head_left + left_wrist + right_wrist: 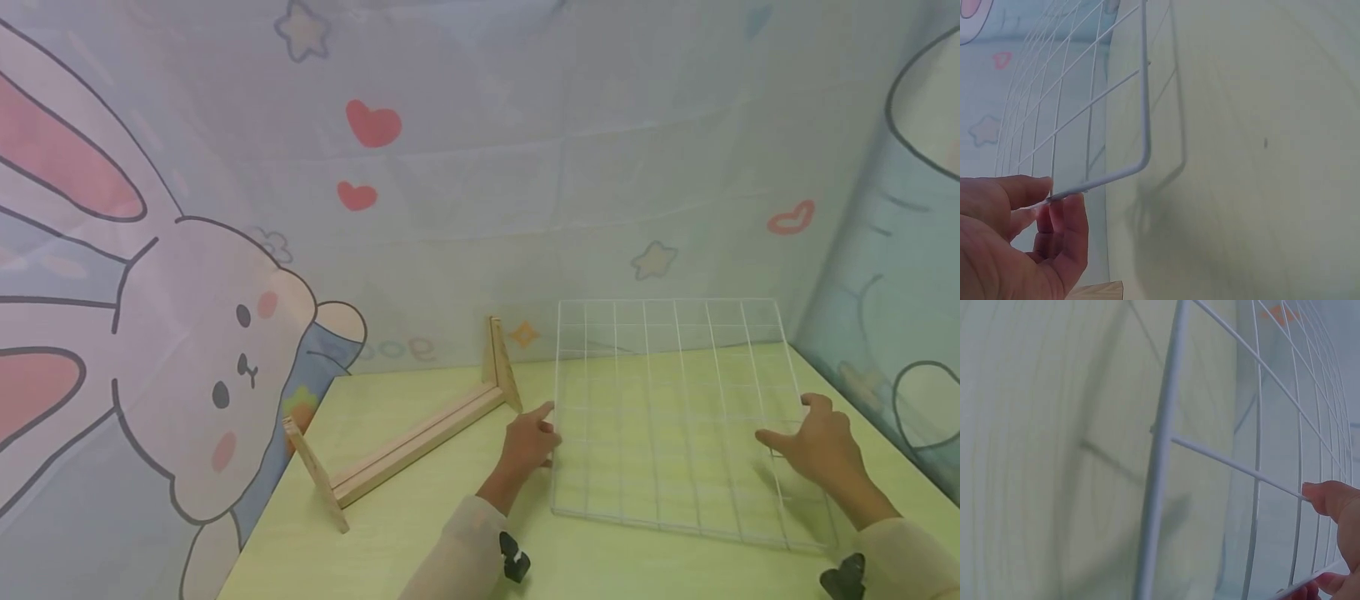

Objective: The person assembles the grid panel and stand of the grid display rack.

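Note:
A white wire grid panel (660, 527) stands tilted on the right half of the table, held between two hands. My left hand (527, 442) pinches its left edge; in the left wrist view, the thumb lies on one side of the wire frame (1145, 119) and the fingers on the other. At the right edge, my right hand (821, 446) grips with the thumb across the front of the grid. In the right wrist view its thumb rests at a cross wire while the fingers curl around the edge wire. Shadows of the frame fall on the tabletop close by.
A light wooden stand (420, 446) with two upright end pieces sits left of the grid on the pale green table (442, 550). Behind the table hangs a cartoon-printed cloth (465, 267), which also covers the right side. Black devices (513, 558) are on both wrists.

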{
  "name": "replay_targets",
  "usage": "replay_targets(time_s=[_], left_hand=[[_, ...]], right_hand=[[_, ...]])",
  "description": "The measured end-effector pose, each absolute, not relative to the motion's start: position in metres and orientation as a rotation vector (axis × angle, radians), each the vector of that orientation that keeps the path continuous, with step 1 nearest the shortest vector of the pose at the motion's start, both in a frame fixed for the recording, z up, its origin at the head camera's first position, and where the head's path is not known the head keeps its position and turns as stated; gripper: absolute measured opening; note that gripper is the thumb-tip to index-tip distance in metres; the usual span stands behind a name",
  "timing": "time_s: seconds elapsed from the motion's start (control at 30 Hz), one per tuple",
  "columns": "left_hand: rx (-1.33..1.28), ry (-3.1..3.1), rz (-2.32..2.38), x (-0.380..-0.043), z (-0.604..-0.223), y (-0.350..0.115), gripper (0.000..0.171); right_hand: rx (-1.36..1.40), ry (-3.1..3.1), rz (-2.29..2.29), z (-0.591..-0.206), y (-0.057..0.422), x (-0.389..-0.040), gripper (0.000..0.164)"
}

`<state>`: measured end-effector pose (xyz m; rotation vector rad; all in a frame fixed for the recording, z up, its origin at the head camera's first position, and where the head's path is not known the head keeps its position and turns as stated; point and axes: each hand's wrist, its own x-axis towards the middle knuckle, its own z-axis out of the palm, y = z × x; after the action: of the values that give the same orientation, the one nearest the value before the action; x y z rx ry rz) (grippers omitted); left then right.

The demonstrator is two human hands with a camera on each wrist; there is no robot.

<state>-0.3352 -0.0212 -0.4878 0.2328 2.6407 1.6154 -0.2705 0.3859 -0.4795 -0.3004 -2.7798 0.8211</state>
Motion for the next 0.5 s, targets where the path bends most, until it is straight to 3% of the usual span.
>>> replay_targets(time_s=[0.5], left_hand=[[0.297,2.832,1.529,-0.337,-0.489,-0.015,0.084]], right_hand=[[-0.289,-2.705,0.854,-0.466,0.375,-0.266,0.099]])
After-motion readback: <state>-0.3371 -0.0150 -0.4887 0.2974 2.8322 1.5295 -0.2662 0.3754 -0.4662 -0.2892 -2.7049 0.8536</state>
